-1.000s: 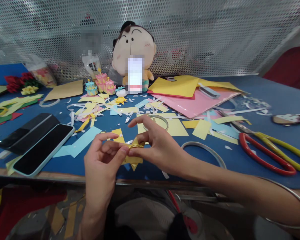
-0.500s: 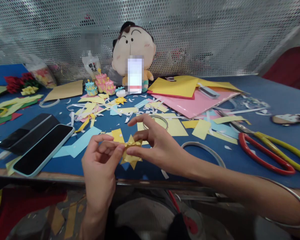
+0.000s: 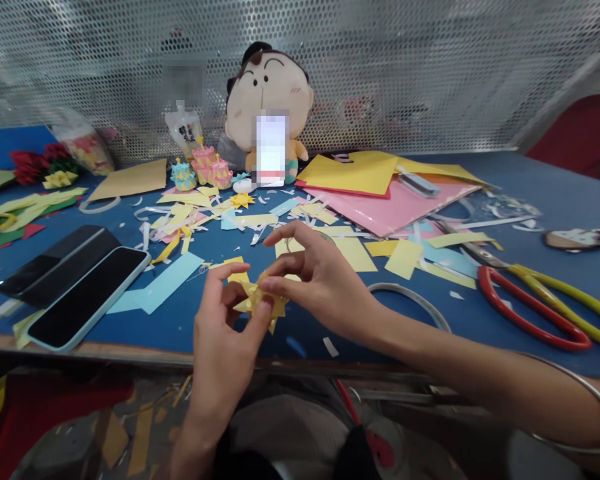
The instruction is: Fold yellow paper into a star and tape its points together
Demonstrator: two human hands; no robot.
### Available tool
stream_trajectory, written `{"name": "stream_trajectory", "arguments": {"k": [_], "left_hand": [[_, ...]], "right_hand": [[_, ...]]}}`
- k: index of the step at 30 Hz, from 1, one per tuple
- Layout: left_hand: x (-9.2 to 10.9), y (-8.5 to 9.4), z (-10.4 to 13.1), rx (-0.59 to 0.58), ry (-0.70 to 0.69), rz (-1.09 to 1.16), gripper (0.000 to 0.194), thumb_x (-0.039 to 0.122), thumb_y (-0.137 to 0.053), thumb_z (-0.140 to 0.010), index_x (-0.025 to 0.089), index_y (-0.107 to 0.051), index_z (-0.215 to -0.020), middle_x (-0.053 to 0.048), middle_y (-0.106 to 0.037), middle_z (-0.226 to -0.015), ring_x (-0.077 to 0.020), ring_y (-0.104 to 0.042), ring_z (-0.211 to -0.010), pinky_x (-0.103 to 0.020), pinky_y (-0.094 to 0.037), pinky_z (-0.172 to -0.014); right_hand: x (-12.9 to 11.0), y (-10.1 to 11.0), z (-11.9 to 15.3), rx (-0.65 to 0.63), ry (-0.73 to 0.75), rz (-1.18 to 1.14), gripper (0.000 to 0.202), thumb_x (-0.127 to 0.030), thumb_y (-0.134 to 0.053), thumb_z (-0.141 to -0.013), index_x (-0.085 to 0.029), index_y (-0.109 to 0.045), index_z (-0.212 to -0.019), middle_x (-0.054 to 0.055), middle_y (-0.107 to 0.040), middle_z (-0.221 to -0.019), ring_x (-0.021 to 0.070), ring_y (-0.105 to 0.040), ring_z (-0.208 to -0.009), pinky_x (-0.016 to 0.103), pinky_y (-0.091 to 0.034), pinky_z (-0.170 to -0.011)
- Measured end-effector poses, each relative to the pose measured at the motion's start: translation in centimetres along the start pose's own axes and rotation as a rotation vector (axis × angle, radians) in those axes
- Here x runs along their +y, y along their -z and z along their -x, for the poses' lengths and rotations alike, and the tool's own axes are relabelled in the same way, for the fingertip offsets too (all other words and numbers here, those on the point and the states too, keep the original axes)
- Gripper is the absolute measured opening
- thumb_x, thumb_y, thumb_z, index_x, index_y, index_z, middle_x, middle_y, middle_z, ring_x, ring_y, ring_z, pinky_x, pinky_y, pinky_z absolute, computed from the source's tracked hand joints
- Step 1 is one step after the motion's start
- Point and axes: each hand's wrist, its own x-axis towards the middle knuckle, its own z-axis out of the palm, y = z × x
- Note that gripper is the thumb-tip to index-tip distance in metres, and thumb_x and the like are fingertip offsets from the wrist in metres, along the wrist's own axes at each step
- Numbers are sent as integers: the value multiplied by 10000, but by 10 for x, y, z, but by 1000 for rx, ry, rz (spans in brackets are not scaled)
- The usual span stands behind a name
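Observation:
A folded yellow paper star (image 3: 274,309) with several points is held above the front edge of the blue table. My left hand (image 3: 229,327) pinches it from the left, thumb in front. From the right, the thumb and index finger of my right hand (image 3: 320,280) close on the star's upper part. Fingers cover much of the star, so its centre is hard to see. Behind the hands lie a yellow paper piece (image 3: 236,261) and pale yellow sheets (image 3: 356,252).
Red-and-yellow-handled scissors (image 3: 535,307) lie at the right, a phone (image 3: 90,297) at the left. Paper scraps (image 3: 180,220) cover the middle. Small paper cakes (image 3: 211,167) and a plush doll (image 3: 267,87) with a lit phone (image 3: 271,150) stand behind. Yellow folders (image 3: 350,175) lie at back right.
My left hand has moved right, closer to my right hand, and the star has turned between them. My right thumb and fingers have come together on the star.

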Motion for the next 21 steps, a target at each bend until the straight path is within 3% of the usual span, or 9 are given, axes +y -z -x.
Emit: {"name": "stream_trajectory", "arguments": {"k": [7, 12, 21], "left_hand": [[1, -4, 0, 51, -18, 44, 306, 202, -693, -697, 222, -516, -945, 60, -604, -607, -111, -621, -555, -152, -482, -461], [-3, -2, -2, 111, -59, 179, 326, 195, -712, -694, 223, -517, -955, 44, -653, -677, -114, -654, -606, -171, -515, -535], [-7, -1, -4, 104, -86, 225, 339, 135, -705, -688, 229, -517, -954, 67, -647, -646, -88, -632, -576, -152, -496, -531]], "right_hand": [[-1, 0, 1, -4, 0, 3, 285, -134, -599, -707, -219, -431, -921, -72, -594, -587, 112, -597, -562, 255, -448, -538], [-4, 4, -1, 53, -33, -95, 310, -224, -664, -703, -213, -467, -942, -41, -628, -700, 124, -636, -712, 275, -480, -660], [-1, 5, -5, 55, -147, -133, 317, -161, -709, -623, -186, -509, -867, -70, -610, -565, 81, -561, -545, 235, -428, -578]]}}
